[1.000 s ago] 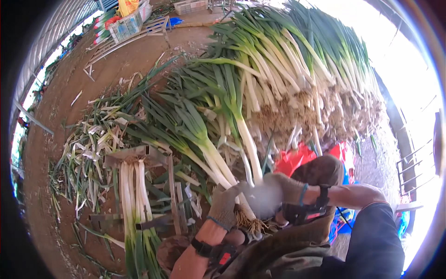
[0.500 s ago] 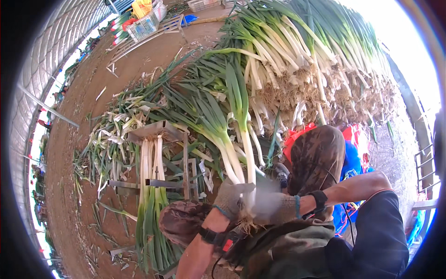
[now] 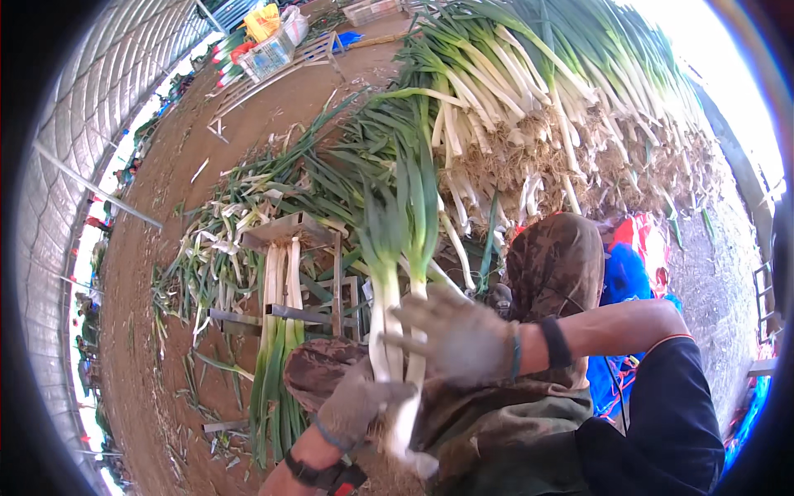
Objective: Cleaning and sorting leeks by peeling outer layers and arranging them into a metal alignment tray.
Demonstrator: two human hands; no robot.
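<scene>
Head view: leeks [image 3: 399, 273] held upright, roots down, leaves up.

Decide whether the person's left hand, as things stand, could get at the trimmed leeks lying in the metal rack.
Probably not at once. The left hand is closed around the white stalks of the leeks in hand, so its grip is taken. The trimmed leeks in the metal rack lie just to its left with nothing between.

Single head fisheye cam, steep down-look, close over hands [image 3: 413, 364].
</scene>
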